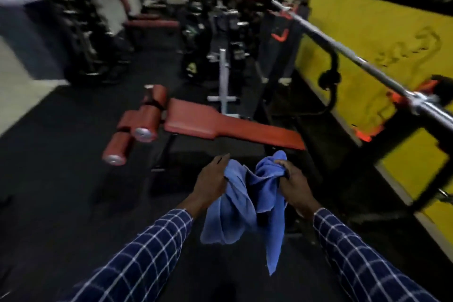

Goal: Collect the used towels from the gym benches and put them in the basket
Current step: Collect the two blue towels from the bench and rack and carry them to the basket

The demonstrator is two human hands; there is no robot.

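A blue towel (241,206) hangs between both my hands in front of me, its ends drooping toward the dark floor. My left hand (212,180) grips its left bunch, and my right hand (294,185) grips the right bunch near the top. Just beyond the towel lies a red padded gym bench (215,122) with nothing on its pad. No basket is in view.
Red roller pads (144,124) stick out at the bench's left end. A steel barbell (362,61) runs diagonally on a rack along the yellow wall (367,22) at right. Another red bench (149,23) and dark weight machines stand further back. Dark floor (61,154) spreads to the left.
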